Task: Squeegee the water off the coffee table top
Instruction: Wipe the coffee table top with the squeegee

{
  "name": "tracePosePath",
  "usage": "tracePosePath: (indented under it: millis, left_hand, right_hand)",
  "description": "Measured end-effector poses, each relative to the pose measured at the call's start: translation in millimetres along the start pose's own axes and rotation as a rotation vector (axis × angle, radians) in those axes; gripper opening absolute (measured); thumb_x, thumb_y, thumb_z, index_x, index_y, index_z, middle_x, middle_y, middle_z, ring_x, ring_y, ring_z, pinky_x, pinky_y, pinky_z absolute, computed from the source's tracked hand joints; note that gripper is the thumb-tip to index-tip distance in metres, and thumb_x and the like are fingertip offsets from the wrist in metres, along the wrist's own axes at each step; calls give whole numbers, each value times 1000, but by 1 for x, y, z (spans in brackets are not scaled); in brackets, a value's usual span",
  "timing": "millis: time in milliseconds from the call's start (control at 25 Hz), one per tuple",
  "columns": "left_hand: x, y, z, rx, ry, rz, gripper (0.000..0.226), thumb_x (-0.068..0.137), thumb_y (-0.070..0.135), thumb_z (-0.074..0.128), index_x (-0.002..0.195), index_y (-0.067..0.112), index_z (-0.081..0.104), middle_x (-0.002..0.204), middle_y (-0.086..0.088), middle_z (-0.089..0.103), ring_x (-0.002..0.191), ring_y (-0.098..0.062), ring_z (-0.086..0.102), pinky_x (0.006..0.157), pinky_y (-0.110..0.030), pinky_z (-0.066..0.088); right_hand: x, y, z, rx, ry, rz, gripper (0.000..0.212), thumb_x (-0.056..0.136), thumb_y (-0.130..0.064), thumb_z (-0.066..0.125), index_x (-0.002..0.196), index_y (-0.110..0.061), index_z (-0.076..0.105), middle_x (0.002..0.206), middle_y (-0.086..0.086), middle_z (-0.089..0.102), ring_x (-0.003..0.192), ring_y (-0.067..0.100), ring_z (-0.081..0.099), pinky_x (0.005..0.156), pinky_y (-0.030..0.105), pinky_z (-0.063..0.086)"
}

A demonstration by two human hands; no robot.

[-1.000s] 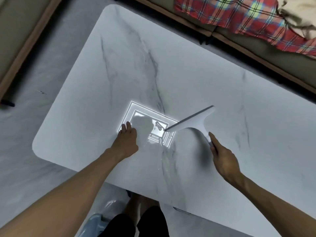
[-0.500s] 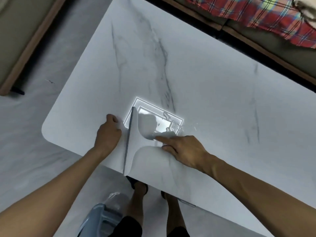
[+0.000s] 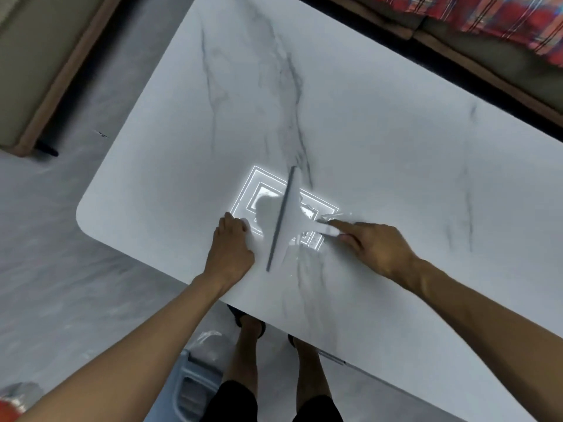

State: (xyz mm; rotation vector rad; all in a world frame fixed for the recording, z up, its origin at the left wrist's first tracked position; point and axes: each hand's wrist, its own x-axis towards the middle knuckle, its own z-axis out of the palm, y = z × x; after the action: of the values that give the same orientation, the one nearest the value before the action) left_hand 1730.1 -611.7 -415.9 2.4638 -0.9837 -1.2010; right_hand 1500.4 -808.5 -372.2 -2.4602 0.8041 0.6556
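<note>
squeegee (image 3: 281, 222) shifted right, away from left hand (image 3: 231, 248); right hand (image 3: 374, 248) grips it; left fingers unclear

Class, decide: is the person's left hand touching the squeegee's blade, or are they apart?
Apart. The head view shows a strip of bare coffee table top between the left hand and the blade of the squeegee.

Gripping the white squeegee (image 3: 281, 220) by the handle in the right hand (image 3: 374, 248), blade down on the marble coffee table top (image 3: 380, 132) by the near edge. Resting the left hand (image 3: 231, 248) just left of the blade, with wet streaks (image 3: 304, 257) on its right.
</note>
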Motion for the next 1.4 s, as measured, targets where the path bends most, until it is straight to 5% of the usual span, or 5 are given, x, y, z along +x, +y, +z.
tracePosePath:
  millis: [320,480,720,1160,1400]
  left_hand:
    - [16,20,13,125,-80,-157,49,77,0,40,126,4,39,154,-31,16,146,-45,11,116,-46,25]
    - [4,-2,-2,-200,244,-206,31,80,0,39,98,24,48,91,3,59,89,-29,60,61,-23,40]
    - [-22,-41,-14,-97,254,-260,27,82,1,40,95,24,40,76,3,53,69,-23,52,51,-26,32]
    - [-13,-35,2,258,-110,-192,38,77,-2,39,114,0,43,146,-39,20,139,-48,20,108,-48,33]
    - [-33,-63,-22,-109,220,-260,30,77,-2,40,101,17,45,78,3,55,75,-26,58,54,-29,37]
  right_hand:
    - [-91,86,-13,87,81,290,29,97,-59,24,125,-64,32,107,-16,70,94,21,65,71,35,51]
    - [-61,21,0,187,93,150,37,97,-58,28,133,-61,32,126,-17,64,112,20,62,85,36,50]
    - [-10,-104,59,76,-135,-229,42,103,-42,29,144,-39,35,120,2,64,105,29,62,86,40,51]
    - [-125,51,44,-5,6,115,51,91,-60,12,135,-58,38,86,-16,59,79,16,65,60,27,44]
    - [-115,-4,43,3,27,24,46,94,-59,17,135,-57,38,96,-17,64,86,15,66,63,27,45]
